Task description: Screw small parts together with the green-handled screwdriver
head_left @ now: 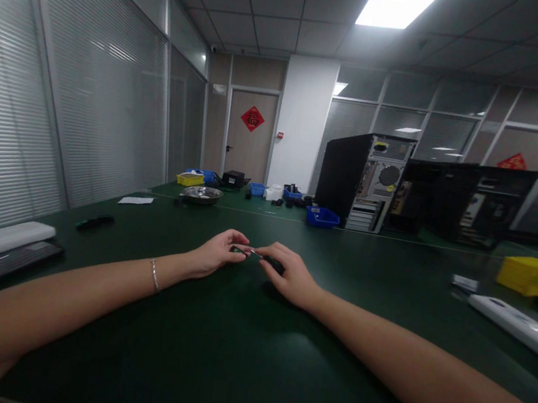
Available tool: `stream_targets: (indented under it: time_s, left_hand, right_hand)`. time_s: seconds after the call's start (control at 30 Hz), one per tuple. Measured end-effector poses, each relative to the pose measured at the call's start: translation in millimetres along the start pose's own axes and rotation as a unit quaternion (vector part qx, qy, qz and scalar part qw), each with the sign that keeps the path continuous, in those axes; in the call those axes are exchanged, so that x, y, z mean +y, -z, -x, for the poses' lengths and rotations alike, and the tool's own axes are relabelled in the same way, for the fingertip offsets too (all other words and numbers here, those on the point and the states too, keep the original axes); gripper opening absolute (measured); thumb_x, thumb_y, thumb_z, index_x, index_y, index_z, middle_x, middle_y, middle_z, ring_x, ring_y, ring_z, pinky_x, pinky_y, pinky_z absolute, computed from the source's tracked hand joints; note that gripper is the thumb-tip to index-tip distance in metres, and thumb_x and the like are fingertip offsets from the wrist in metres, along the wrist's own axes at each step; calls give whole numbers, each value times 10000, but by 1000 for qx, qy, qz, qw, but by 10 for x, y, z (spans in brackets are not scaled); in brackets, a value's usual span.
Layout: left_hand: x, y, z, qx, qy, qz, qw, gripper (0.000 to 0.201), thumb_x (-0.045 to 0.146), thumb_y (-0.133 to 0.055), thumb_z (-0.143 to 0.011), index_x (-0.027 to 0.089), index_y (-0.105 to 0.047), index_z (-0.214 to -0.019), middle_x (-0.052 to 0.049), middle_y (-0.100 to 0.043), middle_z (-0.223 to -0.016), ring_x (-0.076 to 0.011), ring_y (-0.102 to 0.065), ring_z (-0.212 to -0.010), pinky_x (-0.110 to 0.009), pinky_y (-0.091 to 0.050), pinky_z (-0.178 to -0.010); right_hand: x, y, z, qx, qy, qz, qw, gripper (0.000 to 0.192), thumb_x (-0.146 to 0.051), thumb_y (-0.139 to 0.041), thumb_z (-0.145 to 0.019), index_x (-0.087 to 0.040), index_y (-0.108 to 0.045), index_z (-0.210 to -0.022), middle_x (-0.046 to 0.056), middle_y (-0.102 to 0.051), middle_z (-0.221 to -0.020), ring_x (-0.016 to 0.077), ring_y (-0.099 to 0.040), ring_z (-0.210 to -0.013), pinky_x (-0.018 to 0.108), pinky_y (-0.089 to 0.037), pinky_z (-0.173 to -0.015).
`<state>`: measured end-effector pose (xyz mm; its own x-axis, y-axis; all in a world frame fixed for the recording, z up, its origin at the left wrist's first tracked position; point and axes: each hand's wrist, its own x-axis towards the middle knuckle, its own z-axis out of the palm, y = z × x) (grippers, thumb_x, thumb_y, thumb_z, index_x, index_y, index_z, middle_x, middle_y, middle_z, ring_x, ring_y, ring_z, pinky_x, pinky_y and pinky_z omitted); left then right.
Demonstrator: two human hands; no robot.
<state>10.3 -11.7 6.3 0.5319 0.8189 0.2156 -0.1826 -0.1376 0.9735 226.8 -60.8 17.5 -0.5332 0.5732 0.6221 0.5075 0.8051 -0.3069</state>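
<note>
The dark tool is over the desk, the right hand in a tight grip on it, its shiny tip by the left hand, which pinches a small dark thing, so this looks like fiddly work that next needs steady fingers.

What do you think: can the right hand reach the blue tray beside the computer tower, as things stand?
Probably yes, perhaps with a lean: only green tabletop shows between the right hand and the blue tray. The hand holds a dark-handled tool and may need to put it down.
</note>
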Motion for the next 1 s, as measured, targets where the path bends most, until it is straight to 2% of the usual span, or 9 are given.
stream_targets:
  time_s: [0.13,0.27,0.37,0.53,0.63,1.0]
  left_hand:
    - [11,4,-10,27,10,-26,999,313,118,-753,-628,110,-583,-891,-98,-582,-1067,-192,-580,-974,-395,-406,-940]
    - [49,-20,13,-10,20,-10,1000,236,131,-712,-685,113,-582,-882,-81,-614,-974,-198,-590,-961,-427,-413,-943]
    - [60,-33,34,-29,20,40,999,258,32,-654,-700,136,-552,-914,-61,-595,-966,-201,-582,-987,-445,-428,-933]
    - [54,-51,40,6,29,60,998,309,-51,-597,-677,136,-514,-908,-40,-572,-954,-165,-619,-918,-398,-385,-986]
    - [42,-58,34,5,32,61,998,323,-41,-619,-667,135,-488,-903,-42,-582,-945,-172,-621,-937,-386,-372,-994]
    - [0,13,8,-67,31,-1,997,389,57,-693,-672,122,-460,-976,-103,-643,-967,-217,-648,-898,-435,-426,-915]
  right_hand:
    - [4,3,6,1,-1,-3,1000,256,-196,-498,-862,-209,-580,-1104,63,-607,-959,177,-574,-864,307,-456,-769]
    - [1,3,6,-2,-1,-2,1000,245,-188,-495,-861,-210,-587,-1088,59,-606,-957,172,-574,-865,303,-455,-771]
    - [-5,5,4,-3,-3,-1,1000,239,-189,-498,-859,-205,-592,-1079,59,-605,-954,171,-573,-865,301,-455,-769]
    - [-22,16,4,-11,2,-3,1000,250,-180,-495,-860,-203,-589,-1091,61,-603,-959,170,-571,-870,301,-456,-776]
    - [-28,19,4,-12,5,-1,1000,247,-183,-498,-859,-203,-593,-1086,61,-603,-956,171,-571,-866,305,-454,-778]
    - [-31,22,0,-9,13,-2,1000,239,-205,-496,-867,-204,-595,-1085,64,-610,-949,172,-573,-850,304,-462,-763]
